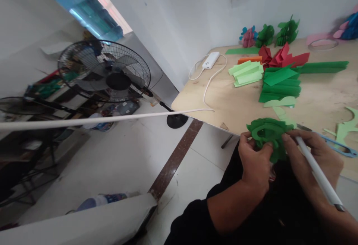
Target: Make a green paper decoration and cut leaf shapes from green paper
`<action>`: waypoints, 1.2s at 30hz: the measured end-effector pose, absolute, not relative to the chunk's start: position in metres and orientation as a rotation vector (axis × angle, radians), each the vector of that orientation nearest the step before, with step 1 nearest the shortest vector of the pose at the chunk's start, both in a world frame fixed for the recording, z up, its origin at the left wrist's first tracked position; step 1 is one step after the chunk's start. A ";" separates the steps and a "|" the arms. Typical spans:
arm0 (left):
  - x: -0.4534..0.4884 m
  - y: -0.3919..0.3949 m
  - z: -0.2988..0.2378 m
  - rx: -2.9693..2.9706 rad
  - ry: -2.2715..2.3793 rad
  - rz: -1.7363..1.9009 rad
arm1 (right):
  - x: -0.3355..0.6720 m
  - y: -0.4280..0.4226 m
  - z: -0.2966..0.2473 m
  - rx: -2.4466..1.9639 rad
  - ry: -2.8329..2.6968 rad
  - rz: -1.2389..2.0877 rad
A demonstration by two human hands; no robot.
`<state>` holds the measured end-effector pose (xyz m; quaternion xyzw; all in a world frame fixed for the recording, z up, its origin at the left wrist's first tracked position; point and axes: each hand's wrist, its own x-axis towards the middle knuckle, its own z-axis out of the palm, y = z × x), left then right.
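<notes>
A dark green cut-paper piece (267, 131) is gripped from both sides at the near edge of the wooden table (223, 103). My left hand (256, 159) pinches its left side with closed fingers. My right hand (310, 151) pinches its right side, and a white pen-like stick (316, 172) lies along this hand, pointing toward me. Folded dark green paper (279, 84), light green strips (246, 73) and red folded paper (282, 58) lie behind.
A white power bank (211, 60) with its cable lies at the table's far left. Blue-handled scissors (339, 147) and light green offcuts (346, 127) rest to the right. Finished paper flowers (268, 35) stand by the wall. A standing fan (104, 71) is on the floor at left.
</notes>
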<state>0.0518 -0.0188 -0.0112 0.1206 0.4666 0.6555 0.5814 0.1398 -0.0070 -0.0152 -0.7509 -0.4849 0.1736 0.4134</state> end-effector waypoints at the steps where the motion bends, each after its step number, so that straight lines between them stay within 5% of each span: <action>1: 0.052 -0.018 -0.012 0.275 1.091 1.534 | 0.140 -0.007 -0.015 -1.889 -1.216 0.433; 21: 0.055 -0.012 -0.017 0.297 1.132 1.502 | 0.138 0.005 -0.014 -1.903 -1.265 0.463; 36: 0.041 -0.015 -0.004 0.245 1.072 1.401 | 0.144 0.014 0.000 -1.809 -1.022 0.812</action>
